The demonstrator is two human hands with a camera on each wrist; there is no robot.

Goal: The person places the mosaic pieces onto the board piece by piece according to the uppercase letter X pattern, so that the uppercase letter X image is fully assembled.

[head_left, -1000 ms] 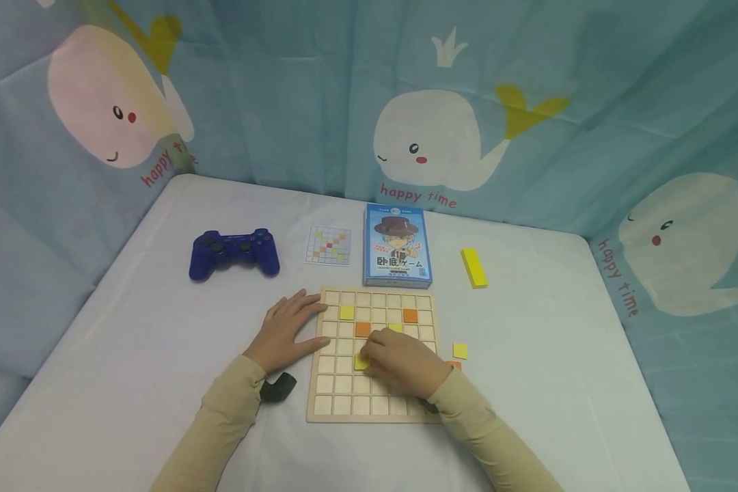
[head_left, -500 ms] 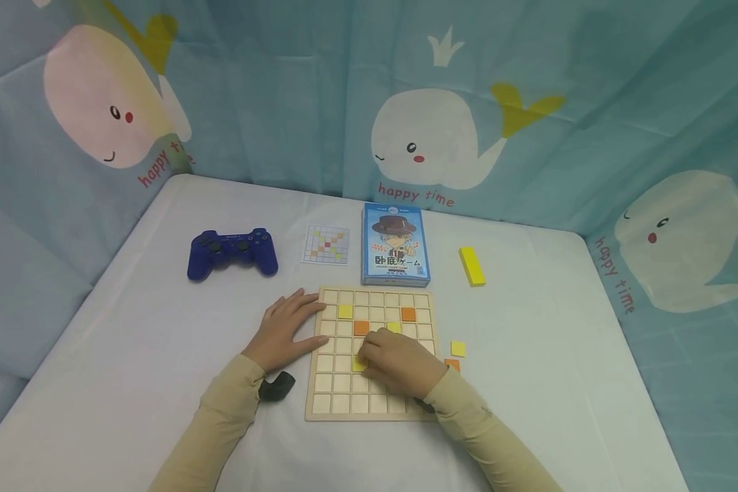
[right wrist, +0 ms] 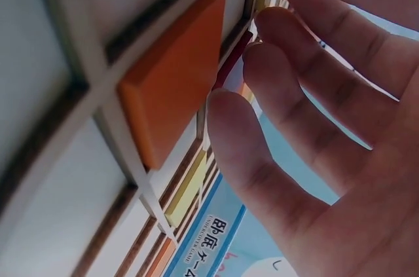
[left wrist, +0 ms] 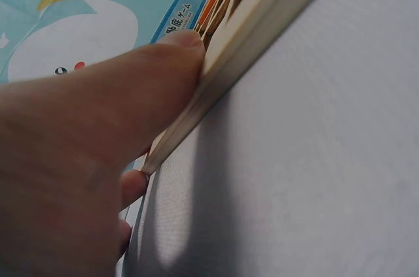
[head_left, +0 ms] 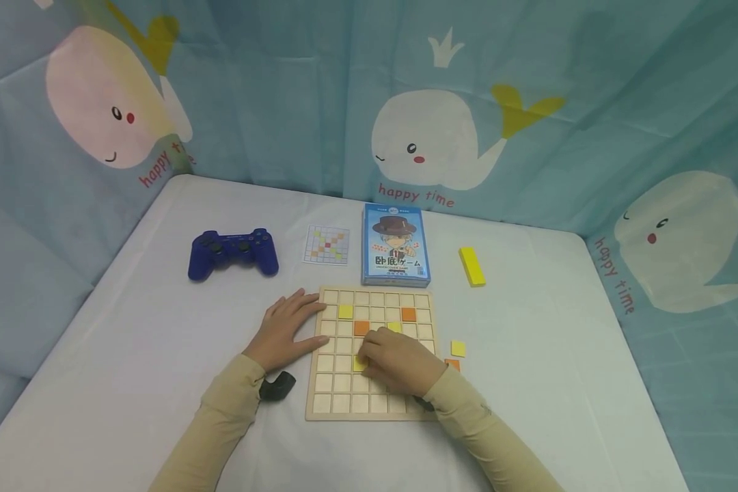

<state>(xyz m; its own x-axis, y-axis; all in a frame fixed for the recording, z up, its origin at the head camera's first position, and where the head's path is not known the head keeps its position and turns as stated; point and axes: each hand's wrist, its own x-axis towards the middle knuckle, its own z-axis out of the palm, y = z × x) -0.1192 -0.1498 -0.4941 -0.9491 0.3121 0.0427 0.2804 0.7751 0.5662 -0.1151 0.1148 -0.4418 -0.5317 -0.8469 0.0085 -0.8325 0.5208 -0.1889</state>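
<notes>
A wooden grid board (head_left: 324,403) lies on the white table with coloured square tiles in some cells. My left hand (head_left: 284,333) rests at its left side, fingers spread. In the left wrist view, the thumb (left wrist: 160,71) lies over the board's edge (left wrist: 222,71). Over the board's middle, my right hand (head_left: 402,361) has curled fingers pinching a yellow tile (head_left: 359,363) at a cell; the thumb's contact is hidden in the head view. In the right wrist view, an orange tile (right wrist: 173,77) sits in a cell under the palm, with a dark red tile (right wrist: 232,61) beyond it.
A yellow tile (head_left: 458,348) and an orange tile (head_left: 452,365) lie right of the board. Behind it are a pattern card (head_left: 326,244), a blue box (head_left: 396,244) and a yellow block (head_left: 472,266). A blue game controller (head_left: 234,254) lies at the left.
Both hands stay almost where they were, the right one still at the yellow tile. The whole view shifts slightly with the head; no tile visibly moves.
</notes>
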